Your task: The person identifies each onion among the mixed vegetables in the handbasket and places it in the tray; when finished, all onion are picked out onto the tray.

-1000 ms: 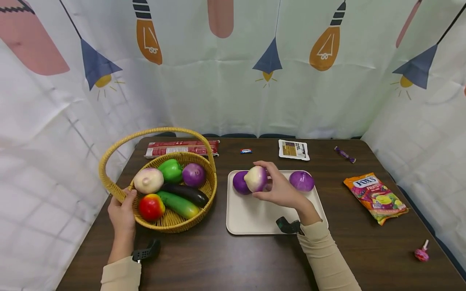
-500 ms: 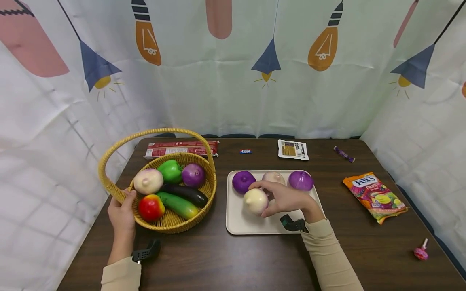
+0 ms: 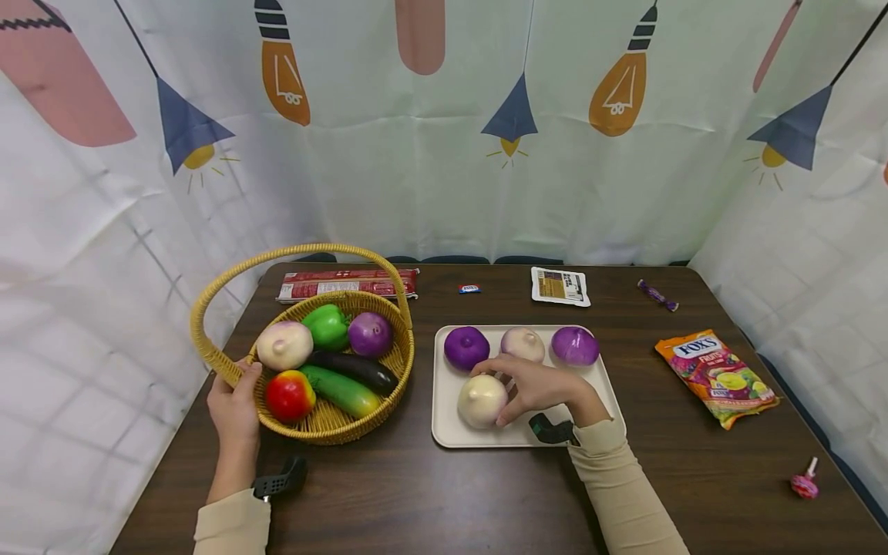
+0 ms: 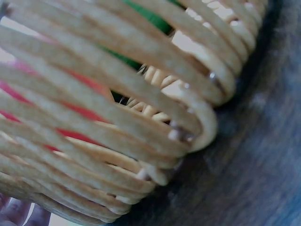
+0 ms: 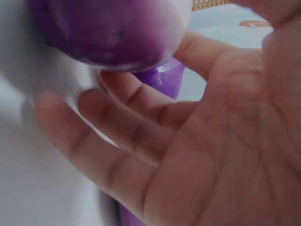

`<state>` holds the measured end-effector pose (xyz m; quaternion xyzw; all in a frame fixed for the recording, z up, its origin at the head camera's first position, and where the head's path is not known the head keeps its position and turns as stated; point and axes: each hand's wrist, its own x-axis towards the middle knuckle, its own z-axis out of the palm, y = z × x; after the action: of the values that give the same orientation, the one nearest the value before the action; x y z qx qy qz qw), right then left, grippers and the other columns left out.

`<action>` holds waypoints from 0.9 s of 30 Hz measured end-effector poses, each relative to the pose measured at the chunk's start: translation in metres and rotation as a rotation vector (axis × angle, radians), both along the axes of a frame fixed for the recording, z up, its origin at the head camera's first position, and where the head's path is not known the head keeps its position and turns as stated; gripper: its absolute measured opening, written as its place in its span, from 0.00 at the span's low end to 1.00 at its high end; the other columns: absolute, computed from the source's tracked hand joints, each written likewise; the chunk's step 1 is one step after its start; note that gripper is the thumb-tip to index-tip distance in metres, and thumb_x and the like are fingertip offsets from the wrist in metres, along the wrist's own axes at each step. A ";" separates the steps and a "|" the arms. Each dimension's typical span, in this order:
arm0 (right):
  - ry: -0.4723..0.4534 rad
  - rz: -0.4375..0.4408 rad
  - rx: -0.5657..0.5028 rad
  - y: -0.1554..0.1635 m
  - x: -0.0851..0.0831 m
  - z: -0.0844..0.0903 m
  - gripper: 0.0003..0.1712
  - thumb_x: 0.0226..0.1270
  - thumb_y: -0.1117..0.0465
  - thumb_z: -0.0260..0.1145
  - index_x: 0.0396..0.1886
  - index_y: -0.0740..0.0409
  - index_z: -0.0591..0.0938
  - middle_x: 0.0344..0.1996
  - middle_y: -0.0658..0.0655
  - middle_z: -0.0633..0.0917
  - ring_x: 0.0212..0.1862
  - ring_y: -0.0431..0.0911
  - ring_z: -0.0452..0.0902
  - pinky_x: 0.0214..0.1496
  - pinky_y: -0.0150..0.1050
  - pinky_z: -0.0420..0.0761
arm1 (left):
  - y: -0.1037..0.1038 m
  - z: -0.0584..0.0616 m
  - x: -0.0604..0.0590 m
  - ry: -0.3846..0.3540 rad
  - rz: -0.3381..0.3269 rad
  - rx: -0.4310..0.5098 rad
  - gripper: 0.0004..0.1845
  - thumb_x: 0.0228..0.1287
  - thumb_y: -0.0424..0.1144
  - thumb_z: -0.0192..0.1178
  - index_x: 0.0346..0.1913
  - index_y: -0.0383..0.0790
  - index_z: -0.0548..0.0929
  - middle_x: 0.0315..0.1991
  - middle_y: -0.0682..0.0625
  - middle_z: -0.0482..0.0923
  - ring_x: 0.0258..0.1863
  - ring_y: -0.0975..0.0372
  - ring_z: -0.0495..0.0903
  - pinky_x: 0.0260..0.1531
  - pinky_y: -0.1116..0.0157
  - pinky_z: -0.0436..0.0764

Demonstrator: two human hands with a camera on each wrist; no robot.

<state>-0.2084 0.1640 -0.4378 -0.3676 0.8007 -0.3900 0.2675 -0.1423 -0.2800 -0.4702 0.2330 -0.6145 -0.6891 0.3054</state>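
Note:
My right hand (image 3: 537,385) holds a white-and-purple turnip (image 3: 479,402) between thumb and fingers, low at the front left of the cream tray (image 3: 447,432). In the right wrist view the turnip's purple side (image 5: 108,33) touches the index finger, and the other fingers spread below it. Behind it on the tray lie a dark purple turnip (image 3: 466,347), a whitish one (image 3: 523,344) and another purple one (image 3: 574,345). My left hand (image 3: 234,405) grips the wicker basket (image 3: 340,434) at the left foot of its handle. Blurred wickerwork (image 4: 117,103) fills the left wrist view.
The basket contains a pale turnip (image 3: 284,345), green pepper (image 3: 325,327), purple round vegetable (image 3: 370,334), eggplant (image 3: 354,368), zucchini (image 3: 340,391) and red-yellow fruit (image 3: 289,396). Packets line the table's back. A candy bag (image 3: 716,378) and lollipop (image 3: 805,482) lie right.
My right hand has brought the turnip down and toward the tray's front left, uncovering the turnips at the back. The left hand and basket stay put.

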 end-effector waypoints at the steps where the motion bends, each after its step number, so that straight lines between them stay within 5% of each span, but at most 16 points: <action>1: 0.020 0.002 0.003 0.000 0.000 0.000 0.42 0.44 0.62 0.81 0.61 0.53 0.74 0.50 0.54 0.75 0.46 0.47 0.75 0.47 0.41 0.80 | 0.000 0.000 0.000 0.005 0.003 -0.004 0.03 0.64 0.33 0.62 0.34 0.44 0.80 0.32 0.57 0.76 0.34 0.63 0.70 0.34 0.74 0.70; 8: 0.070 -0.012 0.036 -0.003 -0.002 -0.003 0.41 0.44 0.61 0.81 0.61 0.51 0.75 0.48 0.50 0.77 0.45 0.45 0.76 0.47 0.40 0.80 | 0.001 0.001 0.003 -0.004 0.005 0.002 0.03 0.64 0.33 0.62 0.37 0.39 0.79 0.31 0.58 0.76 0.34 0.64 0.70 0.34 0.75 0.71; 17: 0.084 -0.091 0.034 0.007 0.000 0.008 0.39 0.53 0.53 0.77 0.64 0.57 0.73 0.54 0.54 0.79 0.50 0.51 0.76 0.50 0.45 0.79 | 0.001 0.000 0.001 -0.009 -0.009 0.006 0.02 0.64 0.34 0.61 0.34 0.44 0.79 0.34 0.55 0.75 0.36 0.63 0.69 0.36 0.73 0.70; 22: 0.205 -0.178 -0.086 0.003 0.004 0.023 0.28 0.62 0.56 0.72 0.59 0.61 0.77 0.49 0.60 0.81 0.48 0.55 0.75 0.49 0.47 0.79 | 0.001 0.000 0.001 -0.003 -0.005 0.010 0.02 0.64 0.34 0.62 0.34 0.44 0.79 0.34 0.55 0.75 0.36 0.62 0.69 0.35 0.73 0.70; 27: 0.241 -0.244 -0.272 -0.042 0.016 0.032 0.17 0.66 0.61 0.68 0.54 0.60 0.81 0.46 0.57 0.84 0.44 0.47 0.79 0.48 0.42 0.79 | 0.001 0.001 0.001 -0.004 -0.005 0.008 0.03 0.64 0.34 0.62 0.34 0.44 0.79 0.34 0.55 0.75 0.36 0.62 0.69 0.35 0.73 0.70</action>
<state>-0.1927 0.1222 -0.4057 -0.3447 0.8055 -0.4772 0.0687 -0.1410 -0.2793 -0.4687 0.2340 -0.6127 -0.6920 0.3016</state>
